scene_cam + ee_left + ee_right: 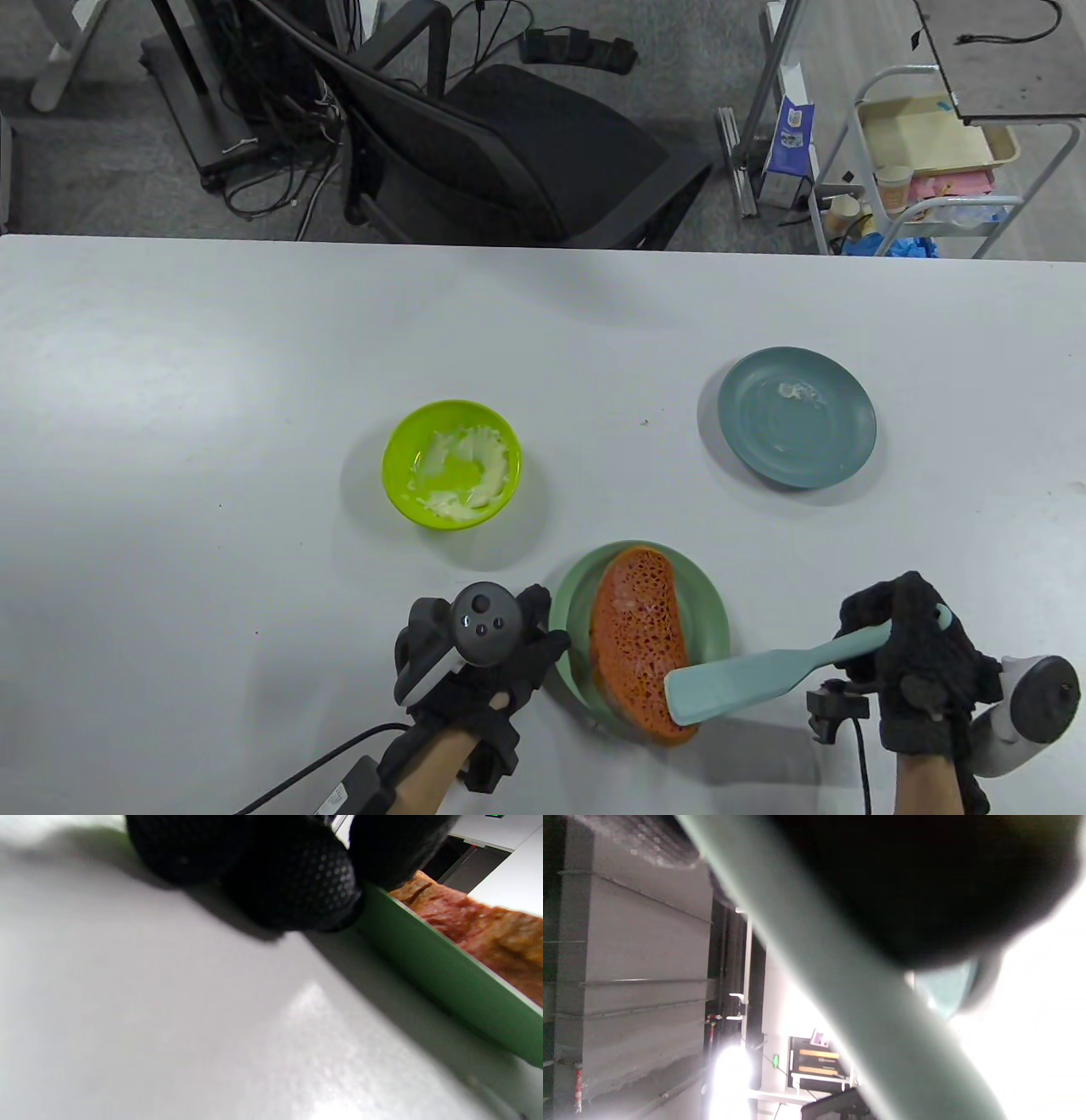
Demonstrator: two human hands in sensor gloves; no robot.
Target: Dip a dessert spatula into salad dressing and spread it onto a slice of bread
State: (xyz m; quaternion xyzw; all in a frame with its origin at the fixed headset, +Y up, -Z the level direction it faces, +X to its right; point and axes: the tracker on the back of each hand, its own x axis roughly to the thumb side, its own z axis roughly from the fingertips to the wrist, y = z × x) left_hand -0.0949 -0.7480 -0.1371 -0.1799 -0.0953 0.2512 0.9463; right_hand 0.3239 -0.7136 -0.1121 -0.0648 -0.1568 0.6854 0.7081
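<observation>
An orange-red bread slice (635, 638) lies on a pale green plate (714, 613) near the table's front edge. My right hand (912, 658) grips the handle of a light teal dessert spatula (747, 686), whose flat blade lies over the bread's near right end. In the right wrist view the spatula handle (840, 984) crosses the frame under my dark fingers. My left hand (488, 649) rests at the plate's left rim, fingertips (297, 878) touching the plate wall (445, 976); whether it pinches the rim is unclear. A lime green bowl (399, 475) with white salad dressing (462, 475) stands to the upper left.
A blue-grey plate (797, 418) with a small white smear sits at the right middle of the table. Behind the table's far edge are a black office chair (509, 144) and a cart (925, 161). A cable (314, 764) trails from my left wrist.
</observation>
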